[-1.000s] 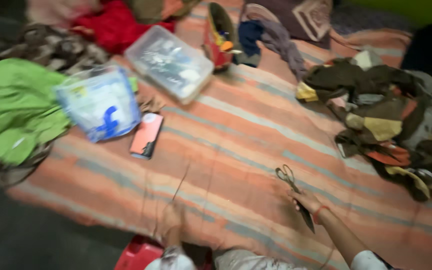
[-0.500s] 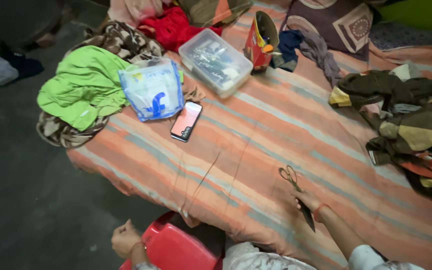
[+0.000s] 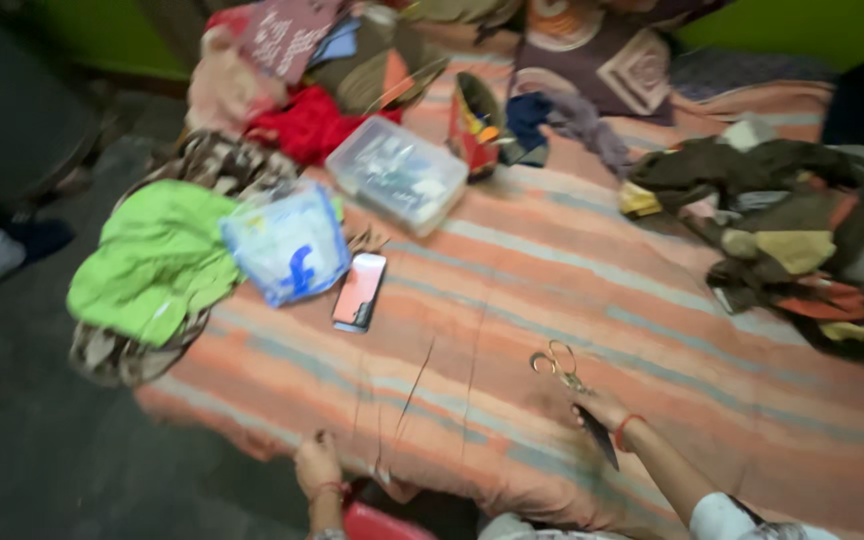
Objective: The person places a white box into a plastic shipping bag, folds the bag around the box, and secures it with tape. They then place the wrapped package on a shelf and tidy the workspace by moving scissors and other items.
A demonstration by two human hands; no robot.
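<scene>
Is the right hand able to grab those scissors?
Probably yes. The right hand rests on the striped cloth just beside the scissors, and nothing lies between them.

The left hand (image 3: 318, 462) is low, at the near edge of the striped bed cover (image 3: 592, 300); its fingers are curled in, and a red band sits on its wrist; whether it pinches anything is too blurry to tell. The right hand (image 3: 600, 408) rests on top of that cover, farther in; its forearm slants back toward the body, with a red band on the wrist and a white sleeve at the elbow.
</scene>
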